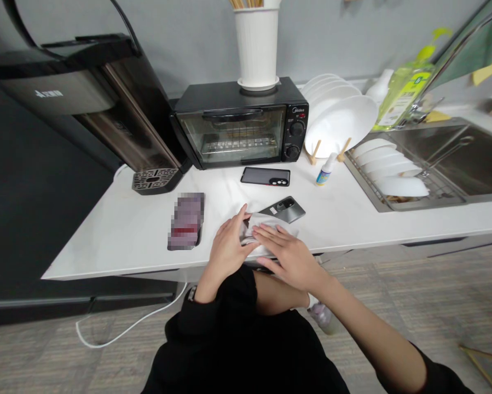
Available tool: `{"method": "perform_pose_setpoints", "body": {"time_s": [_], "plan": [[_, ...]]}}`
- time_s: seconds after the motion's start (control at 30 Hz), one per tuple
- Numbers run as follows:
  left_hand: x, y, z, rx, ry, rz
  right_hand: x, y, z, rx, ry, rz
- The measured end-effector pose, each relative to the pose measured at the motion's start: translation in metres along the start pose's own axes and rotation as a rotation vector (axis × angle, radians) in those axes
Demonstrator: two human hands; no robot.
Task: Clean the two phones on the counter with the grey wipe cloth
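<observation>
Far left on the white tabletop [139, 230], a drip tray [154, 179], then a blurred phone [186, 220] lying flat. At the front edge, left hand [228, 247] curled, its grip pinching the left end of a white cloth [259, 225]. Right hand [289, 256] spread flat, pressing on that cloth. Poking out from under the cloth toward the right, a grey phone [284, 209]. Behind, a black phone [266, 176] before the toaster oven [239, 123]; further right, a small bottle [325, 171]
</observation>
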State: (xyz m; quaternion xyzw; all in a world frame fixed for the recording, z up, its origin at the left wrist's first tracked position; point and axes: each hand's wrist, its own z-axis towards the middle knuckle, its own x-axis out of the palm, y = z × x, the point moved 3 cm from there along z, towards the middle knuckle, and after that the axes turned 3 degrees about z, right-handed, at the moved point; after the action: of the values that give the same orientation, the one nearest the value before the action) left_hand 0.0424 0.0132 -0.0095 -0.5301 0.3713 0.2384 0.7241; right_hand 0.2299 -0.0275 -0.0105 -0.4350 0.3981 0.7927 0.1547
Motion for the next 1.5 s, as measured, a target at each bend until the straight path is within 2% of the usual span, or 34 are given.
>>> {"method": "perform_pose_setpoints", "body": {"time_s": [0.13, 0.2, 0.27, 0.33, 0.43, 0.53, 0.6, 0.67, 0.77, 0.83, 0.9, 0.97, 1.07, 1.13, 1.2, 1.27, 1.37, 1.43, 1.5], "plan": [[-0.001, -0.004, 0.001, 0.009, -0.006, -0.020, -0.024, -0.040, -0.019, 0.187, -0.099, -0.118], [-0.001, -0.005, 0.002, 0.003, -0.007, -0.017, -0.032, -0.060, -0.012, 0.257, -0.131, -0.171], [-0.001, -0.005, 0.003, -0.001, -0.007, -0.015, -0.032, -0.070, 0.003, 0.305, -0.167, -0.204], [-0.001, -0.004, 0.003, 0.005, -0.005, -0.019, -0.025, -0.064, 0.021, 0.313, -0.188, -0.214], [0.001, -0.002, 0.002, 0.007, 0.006, -0.019, -0.006, -0.031, 0.037, 0.184, -0.120, -0.160], [0.001, 0.001, 0.001, -0.017, 0.009, -0.002, 0.008, 0.003, 0.025, 0.048, -0.032, -0.091], [0.001, 0.000, 0.001, -0.010, 0.004, -0.006, 0.006, 0.008, 0.008, 0.034, -0.009, -0.073], [0.001, -0.002, 0.001, 0.006, 0.000, -0.017, -0.005, -0.005, -0.008, 0.090, -0.034, -0.096], [-0.001, -0.005, 0.002, -0.004, 0.000, -0.022, -0.026, -0.046, -0.017, 0.245, -0.131, -0.198], [-0.002, -0.006, 0.002, -0.017, -0.002, -0.018, -0.033, -0.067, -0.010, 0.315, -0.167, -0.250], [-0.002, -0.006, 0.002, -0.020, -0.005, -0.018, -0.032, -0.074, 0.006, 0.332, -0.185, -0.264], [-0.001, -0.005, 0.002, -0.010, -0.005, -0.023, -0.023, -0.064, 0.023, 0.286, -0.177, -0.242], [0.000, -0.002, 0.001, 0.008, 0.001, -0.018, -0.003, -0.027, 0.036, 0.124, -0.095, -0.164], [0.001, 0.000, 0.001, 0.002, 0.006, -0.005, 0.006, -0.005, 0.029, 0.032, -0.037, -0.117], [0.001, 0.000, 0.001, -0.005, 0.011, -0.001, 0.006, 0.003, 0.014, -0.001, 0.000, -0.095], [0.000, -0.001, 0.001, -0.007, 0.016, -0.010, -0.004, -0.007, -0.002, 0.033, 0.008, -0.109], [-0.001, -0.005, 0.001, -0.012, 0.011, -0.014, -0.026, -0.043, -0.012, 0.178, -0.059, -0.195], [-0.001, -0.006, 0.002, -0.015, 0.005, -0.010, -0.035, -0.065, -0.006, 0.260, -0.114, -0.247], [-0.001, -0.006, 0.002, -0.011, 0.002, -0.013, -0.034, -0.071, 0.009, 0.289, -0.146, -0.263]]}}
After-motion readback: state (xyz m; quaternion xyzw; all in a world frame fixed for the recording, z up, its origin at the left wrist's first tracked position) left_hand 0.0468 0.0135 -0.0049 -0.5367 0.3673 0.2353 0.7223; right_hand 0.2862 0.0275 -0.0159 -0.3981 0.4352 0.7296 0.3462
